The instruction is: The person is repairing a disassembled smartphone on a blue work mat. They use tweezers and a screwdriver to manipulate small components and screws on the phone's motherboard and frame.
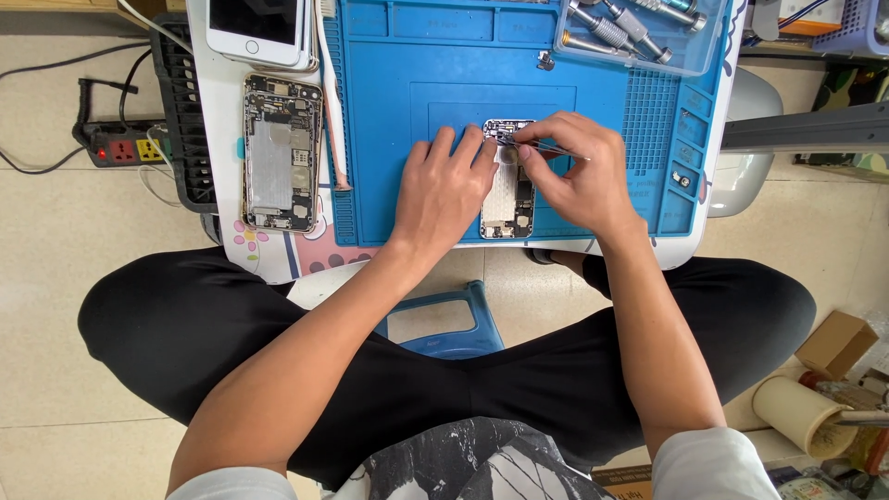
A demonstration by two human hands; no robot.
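Tweezers [546, 148] pinched in my right hand [579, 176], thumb and forefinger closed on them, tips down at the far end of the opened phone [507, 190] lying on the blue work mat [417, 120]. Phone sits near the mat's near edge, roughly centre, long axis running far to near, internals facing up. My left hand [444, 190] lies flat beside it on the left, palm down, fingers spread and extended, fingertips touching the phone's far left edge; it grips nothing, just rests against the phone. Hands nearly meet over the far end of the phone, so what the tweezer tips are on is too small to tell. Left of the mat, a second opened phone [281, 153] lies on the white table [218, 111], boards exposed, with a slim pink pry tool [331, 130] between it and the mat. Farther left and far, a white phone [257, 30] lies screen up. Far right on the mat, a clear tray [713, 56] holds metal screwdrivers [616, 35]. Small screw or part sits in the mat's right compartments [683, 181]. Power strip [120, 148] on the floor at left. Blue stool [444, 324] shows between my knees.
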